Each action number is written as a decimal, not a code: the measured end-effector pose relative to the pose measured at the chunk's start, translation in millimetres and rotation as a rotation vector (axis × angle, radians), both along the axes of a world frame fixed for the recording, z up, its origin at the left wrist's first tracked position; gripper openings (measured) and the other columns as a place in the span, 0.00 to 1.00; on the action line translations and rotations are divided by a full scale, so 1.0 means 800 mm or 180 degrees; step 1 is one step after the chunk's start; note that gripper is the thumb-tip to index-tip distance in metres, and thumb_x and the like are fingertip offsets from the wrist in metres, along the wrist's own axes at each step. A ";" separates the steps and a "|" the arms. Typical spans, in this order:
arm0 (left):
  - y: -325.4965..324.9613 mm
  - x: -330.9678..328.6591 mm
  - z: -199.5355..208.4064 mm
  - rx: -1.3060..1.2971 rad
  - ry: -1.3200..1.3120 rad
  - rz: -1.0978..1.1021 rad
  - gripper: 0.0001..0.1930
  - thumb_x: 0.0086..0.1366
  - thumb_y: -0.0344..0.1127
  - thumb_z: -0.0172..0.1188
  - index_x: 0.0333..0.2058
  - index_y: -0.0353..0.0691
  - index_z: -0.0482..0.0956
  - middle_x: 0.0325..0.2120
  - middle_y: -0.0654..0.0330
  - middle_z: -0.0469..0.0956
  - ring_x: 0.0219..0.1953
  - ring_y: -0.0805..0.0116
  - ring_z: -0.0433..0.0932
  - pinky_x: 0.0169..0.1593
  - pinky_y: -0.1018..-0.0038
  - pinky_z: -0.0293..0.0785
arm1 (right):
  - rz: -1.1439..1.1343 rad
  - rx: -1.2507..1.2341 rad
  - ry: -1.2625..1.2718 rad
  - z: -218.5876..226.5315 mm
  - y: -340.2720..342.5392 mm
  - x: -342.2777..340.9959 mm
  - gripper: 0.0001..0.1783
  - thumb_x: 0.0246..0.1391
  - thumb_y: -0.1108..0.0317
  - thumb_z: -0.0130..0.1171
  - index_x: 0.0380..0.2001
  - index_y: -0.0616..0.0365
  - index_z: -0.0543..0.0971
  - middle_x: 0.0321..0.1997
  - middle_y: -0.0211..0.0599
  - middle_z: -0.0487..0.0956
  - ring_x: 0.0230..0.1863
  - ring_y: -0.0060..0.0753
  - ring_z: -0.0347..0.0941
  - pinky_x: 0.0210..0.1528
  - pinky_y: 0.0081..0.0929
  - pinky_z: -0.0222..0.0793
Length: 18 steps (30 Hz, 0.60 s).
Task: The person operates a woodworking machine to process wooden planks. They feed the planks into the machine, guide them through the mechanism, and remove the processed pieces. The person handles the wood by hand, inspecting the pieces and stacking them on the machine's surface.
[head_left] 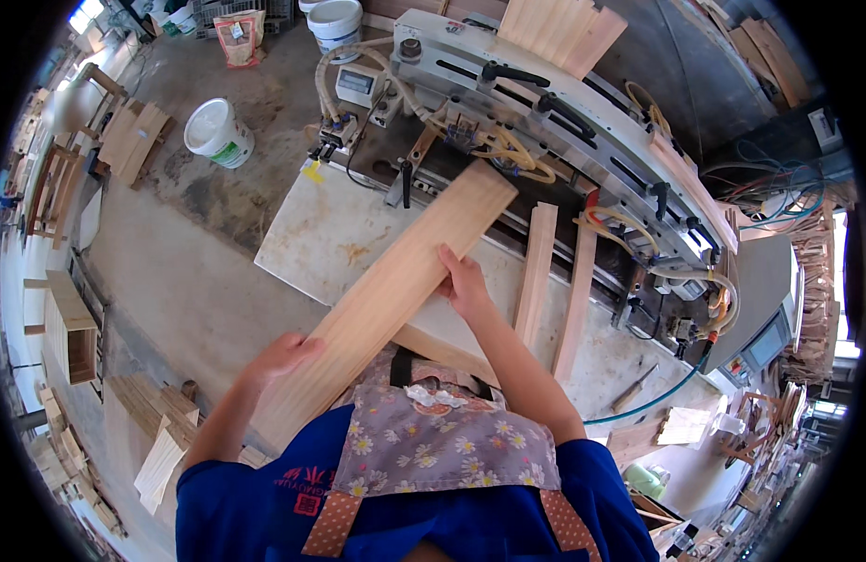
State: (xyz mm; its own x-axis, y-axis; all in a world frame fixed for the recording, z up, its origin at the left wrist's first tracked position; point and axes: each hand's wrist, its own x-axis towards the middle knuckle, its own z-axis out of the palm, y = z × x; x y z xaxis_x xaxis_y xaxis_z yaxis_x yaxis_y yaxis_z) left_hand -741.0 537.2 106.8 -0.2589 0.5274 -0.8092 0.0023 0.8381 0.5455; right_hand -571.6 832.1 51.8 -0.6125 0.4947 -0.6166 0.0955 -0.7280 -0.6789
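Observation:
A long, flat wooden board slants across the front of my body, its far end over the bed of a grey machine. My left hand grips the board's left edge close to my body. Farther up, my right hand holds the opposite edge, thumb on top. The fingers of both hands are partly hidden under the board. To the right of my right hand, two narrower wooden strips lie on the white worktable. Another wooden piece shows under the board near my apron.
The machine carries black clamp levers, yellowish hoses and a small display box. A teal hose crosses the table's right end near a thin tool. A white bucket and wood stacks stand on the floor at left.

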 end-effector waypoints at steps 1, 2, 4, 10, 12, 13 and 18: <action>0.013 0.011 0.010 0.0064 0.0061 0.0211 0.28 0.58 0.56 0.56 0.38 0.30 0.77 0.28 0.64 0.77 0.32 0.77 0.72 0.36 0.77 0.68 | -0.0122 -0.0087 0.0063 -0.005 0.007 -0.009 0.22 0.58 0.54 0.52 0.47 0.60 0.69 0.43 0.38 0.76 0.39 0.32 0.77 0.38 0.29 0.77; 0.024 0.022 0.017 0.0126 0.0125 0.0442 0.27 0.59 0.55 0.55 0.38 0.30 0.77 0.27 0.64 0.77 0.31 0.78 0.72 0.36 0.78 0.68 | -0.0225 -0.0178 0.0126 -0.016 0.012 -0.018 0.22 0.58 0.53 0.51 0.48 0.60 0.69 0.42 0.38 0.76 0.39 0.32 0.77 0.38 0.30 0.77; 0.044 0.034 0.015 0.0669 -0.0026 0.0734 0.27 0.61 0.54 0.53 0.38 0.29 0.78 0.29 0.63 0.78 0.31 0.77 0.73 0.35 0.77 0.69 | -0.0254 -0.0349 0.0197 -0.028 0.007 -0.027 0.23 0.58 0.52 0.50 0.48 0.59 0.69 0.42 0.38 0.75 0.40 0.32 0.76 0.38 0.31 0.77; 0.100 0.038 -0.056 0.0949 -0.0210 0.1226 0.28 0.62 0.54 0.51 0.40 0.27 0.76 0.30 0.58 0.79 0.31 0.75 0.75 0.35 0.74 0.71 | 0.0133 -0.0135 0.0262 -0.044 -0.061 -0.026 0.28 0.58 0.46 0.49 0.51 0.58 0.65 0.45 0.39 0.75 0.42 0.34 0.76 0.40 0.36 0.76; 0.109 0.034 -0.087 0.0870 0.0063 0.1154 0.29 0.62 0.54 0.52 0.40 0.26 0.76 0.29 0.57 0.79 0.31 0.74 0.75 0.34 0.74 0.71 | 0.0169 0.0168 0.0188 -0.062 -0.064 -0.034 0.29 0.58 0.46 0.49 0.52 0.58 0.64 0.46 0.39 0.74 0.42 0.36 0.76 0.38 0.36 0.77; 0.112 0.035 -0.095 0.0886 0.0233 0.1135 0.29 0.62 0.54 0.52 0.38 0.26 0.77 0.28 0.56 0.79 0.30 0.73 0.76 0.34 0.73 0.71 | 0.0169 0.0151 0.0056 -0.065 -0.061 -0.036 0.28 0.58 0.48 0.49 0.50 0.61 0.66 0.44 0.40 0.75 0.40 0.36 0.76 0.36 0.35 0.76; 0.140 0.041 -0.076 0.0877 0.0609 0.1114 0.30 0.60 0.56 0.53 0.33 0.26 0.78 0.26 0.55 0.79 0.28 0.72 0.75 0.33 0.72 0.70 | -0.0082 0.0365 -0.0196 -0.063 -0.037 -0.049 0.26 0.57 0.51 0.51 0.44 0.67 0.70 0.36 0.42 0.76 0.33 0.35 0.75 0.28 0.31 0.72</action>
